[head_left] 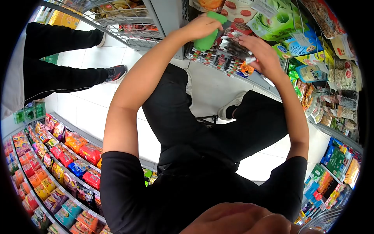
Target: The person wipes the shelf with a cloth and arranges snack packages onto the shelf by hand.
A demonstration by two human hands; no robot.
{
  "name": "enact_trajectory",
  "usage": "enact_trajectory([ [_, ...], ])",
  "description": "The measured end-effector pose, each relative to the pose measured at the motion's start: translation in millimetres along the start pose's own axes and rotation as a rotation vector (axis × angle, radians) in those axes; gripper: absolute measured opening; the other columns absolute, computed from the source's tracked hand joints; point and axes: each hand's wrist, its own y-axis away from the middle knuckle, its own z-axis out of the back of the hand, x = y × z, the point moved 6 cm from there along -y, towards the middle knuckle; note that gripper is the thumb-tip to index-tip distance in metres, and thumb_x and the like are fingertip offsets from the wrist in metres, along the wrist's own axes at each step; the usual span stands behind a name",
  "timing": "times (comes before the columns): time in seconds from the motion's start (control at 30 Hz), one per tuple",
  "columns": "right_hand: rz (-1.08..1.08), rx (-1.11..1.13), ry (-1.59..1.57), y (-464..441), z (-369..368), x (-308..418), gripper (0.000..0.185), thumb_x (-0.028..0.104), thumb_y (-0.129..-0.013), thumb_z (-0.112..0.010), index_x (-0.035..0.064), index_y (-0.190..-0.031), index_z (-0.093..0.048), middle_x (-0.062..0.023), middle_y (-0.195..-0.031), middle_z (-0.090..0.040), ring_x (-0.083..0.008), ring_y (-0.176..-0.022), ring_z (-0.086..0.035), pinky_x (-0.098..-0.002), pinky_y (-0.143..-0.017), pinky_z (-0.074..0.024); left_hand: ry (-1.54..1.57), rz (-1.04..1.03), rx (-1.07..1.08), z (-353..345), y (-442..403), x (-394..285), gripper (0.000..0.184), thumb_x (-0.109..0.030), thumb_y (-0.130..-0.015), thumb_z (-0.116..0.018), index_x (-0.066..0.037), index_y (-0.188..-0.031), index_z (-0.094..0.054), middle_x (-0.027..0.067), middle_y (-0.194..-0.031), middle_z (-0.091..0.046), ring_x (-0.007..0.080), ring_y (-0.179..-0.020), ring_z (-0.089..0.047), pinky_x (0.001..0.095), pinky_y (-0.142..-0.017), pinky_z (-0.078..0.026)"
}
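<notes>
My left hand (200, 28), at the top centre of the head view, is closed round a green cloth (205, 42). The cloth hangs below my fingers, over the low shelf front. To its right, my right hand (263, 54) grips a bunch of small dark packets (235, 47) with pale ends. Below both hands, rows of small packets with red and white markings (200, 55) stand in the bottom shelf. An orange packet (246, 69) lies just under my right fingers. The fingertips behind the packets are partly hidden.
Large snack bags (278, 23) hang above and right of my hands. A grey post and wire rack (156, 19) stand left. Another person's legs (66, 78) are at the far left on white tiles. A shelf of colourful packets (78, 146) is at lower left.
</notes>
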Motion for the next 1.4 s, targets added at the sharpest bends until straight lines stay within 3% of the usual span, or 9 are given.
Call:
enact_trajectory([
  [0.07, 0.073, -0.037, 0.038, -0.2, 8.6, 14.2, 0.051, 0.015, -0.077, -0.07, 0.0074, -0.127, -0.06, -0.011, -0.131, -0.064, -0.0334, -0.119, -0.062, -0.0431, -0.095, -0.0541, 0.125, 0.278, 0.216, -8.4, 5.2, -13.9, 0.064, -0.06, -0.099, -0.042, -0.008, -0.115, -0.075, 0.0177, -0.134, -0.06, 0.0292, -0.111, -0.061, 0.0367, -0.103, -0.043],
  [0.1, 0.105, -0.063, 0.066, -1.3, 11.8, 18.7, 0.047, 0.015, -0.078, -0.067, 0.006, -0.124, -0.062, -0.0117, -0.131, -0.065, -0.0332, -0.119, -0.063, -0.0431, -0.093, -0.0558, 0.21, 0.414, 0.279, -15.2, 10.3, -12.7, 0.086, -0.078, -0.093, -0.036, -0.006, -0.129, -0.067, 0.0175, -0.139, -0.059, 0.0264, -0.12, -0.058, 0.0397, -0.106, -0.042],
  [0.23, 0.159, -0.143, 0.124, -3.1, 17.2, 25.5, 0.044, 0.01, -0.079, -0.065, 0.005, -0.122, -0.064, -0.0114, -0.129, -0.066, -0.0315, -0.12, -0.064, -0.0405, -0.091, -0.0565, 0.72, 0.471, 0.472, -30.5, 22.2, -41.8, 0.095, -0.083, -0.091, -0.036, -0.012, -0.154, -0.039, 0.0148, -0.143, -0.055, 0.0265, -0.131, -0.053, 0.0492, -0.108, -0.04],
  [0.33, 0.188, -0.158, 0.146, -3.2, 16.0, 27.9, 0.043, 0.006, -0.079, -0.065, 0.0048, -0.122, -0.065, -0.0106, -0.128, -0.067, -0.0298, -0.12, -0.065, -0.0391, -0.091, -0.0561, 0.824, 0.449, 0.463, -28.3, 26.5, -63.6, 0.09, -0.079, -0.092, -0.041, -0.012, -0.151, -0.043, 0.0132, -0.145, -0.054, 0.0244, -0.132, -0.052, 0.0482, -0.109, -0.04],
  [0.37, 0.197, -0.157, 0.149, -3.9, 16.5, 28.4, 0.043, 0.006, -0.079, -0.065, 0.0048, -0.123, -0.065, -0.0103, -0.128, -0.067, -0.0294, -0.12, -0.065, -0.0388, -0.091, -0.056, 0.926, 0.414, 0.434, -32.4, 22.2, -59.2, 0.08, -0.072, -0.093, -0.052, -0.013, -0.147, -0.048, 0.01, -0.143, -0.054, 0.0214, -0.13, -0.053, 0.0477, -0.108, -0.041],
  [0.47, 0.205, -0.171, 0.157, -3.5, 16.1, 26.6, 0.042, 0.005, -0.08, -0.066, 0.006, -0.122, -0.066, -0.0099, -0.13, -0.067, -0.0289, -0.12, -0.065, -0.0387, -0.092, -0.0557, 0.901, 0.407, 0.483, -29.7, 23.1, -65.7, 0.071, -0.062, -0.092, -0.062, -0.013, -0.142, -0.053, 0.0067, -0.141, -0.056, 0.0184, -0.128, -0.053, 0.0465, -0.108, -0.042],
  [0.77, 0.172, -0.211, 0.161, 2.6, 21.2, 12.6, 0.041, 0.007, -0.079, -0.068, 0.0147, -0.119, -0.07, -0.0093, -0.132, -0.065, -0.0299, -0.118, -0.065, -0.04, -0.092, -0.0552, 0.928, 0.385, 0.52, -26.9, 21.9, -68.0, 0.063, -0.053, -0.092, -0.067, -0.011, -0.139, -0.056, 0.005, -0.136, -0.057, 0.0171, -0.13, -0.051, 0.0436, -0.11, -0.04],
  [1.07, 0.116, -0.223, 0.167, 8.2, 19.3, -0.4, 0.046, 0.004, -0.074, -0.07, 0.0179, -0.118, -0.071, -0.0093, -0.133, -0.064, -0.0299, -0.118, -0.064, -0.0399, -0.091, -0.0547, 0.944, 0.39, 0.384, -33.9, 11.9, -59.9, 0.056, -0.045, -0.09, -0.07, -0.009, -0.132, -0.061, 0.0036, -0.128, -0.062, 0.0152, -0.122, -0.056, 0.0366, -0.106, -0.042],
  [1.4, 0.101, -0.266, 0.223, 9.3, 21.0, -4.4, 0.048, 0.003, -0.073, -0.073, 0.0197, -0.118, -0.073, -0.0073, -0.129, -0.066, -0.0285, -0.115, -0.066, -0.039, -0.088, -0.0547, 0.942, 0.36, 0.303, -31.4, 9.4, -69.4, 0.053, -0.049, -0.089, -0.071, -0.012, -0.127, -0.064, 0.0005, -0.121, -0.063, 0.014, -0.118, -0.057, 0.0364, -0.102, -0.046],
])
